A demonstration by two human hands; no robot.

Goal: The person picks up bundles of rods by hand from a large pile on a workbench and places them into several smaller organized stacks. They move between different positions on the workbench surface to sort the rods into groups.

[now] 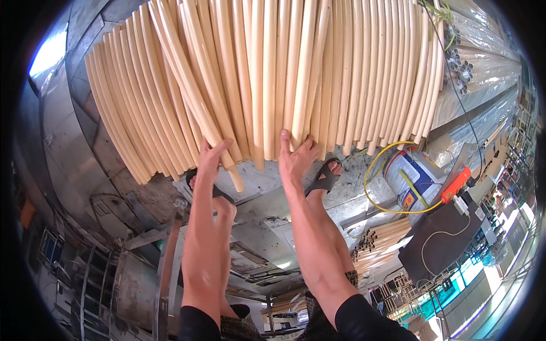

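A wide row of long, glossy, cream-coloured poles [352,74] lies side by side in front of me, their near ends toward my feet. My left hand [211,158] is closed round the near end of a slanted pole [196,108], which lies on top of the others and sticks out past them. Further right, my right hand [297,162] grips the ends of poles [301,108] near the middle of the row. Its thumb points up along one pole, and the fingers curl over the ends beside it. Partly hidden fingertips keep me from telling how many poles it holds.
On the right stands a white and blue bucket [406,179] with a yellow cable [372,196] looping round it to an orange power strip [456,184]. Plastic-wrapped tube bundles [483,74] lie behind. My sandalled feet [325,177] stand close to the pole ends.
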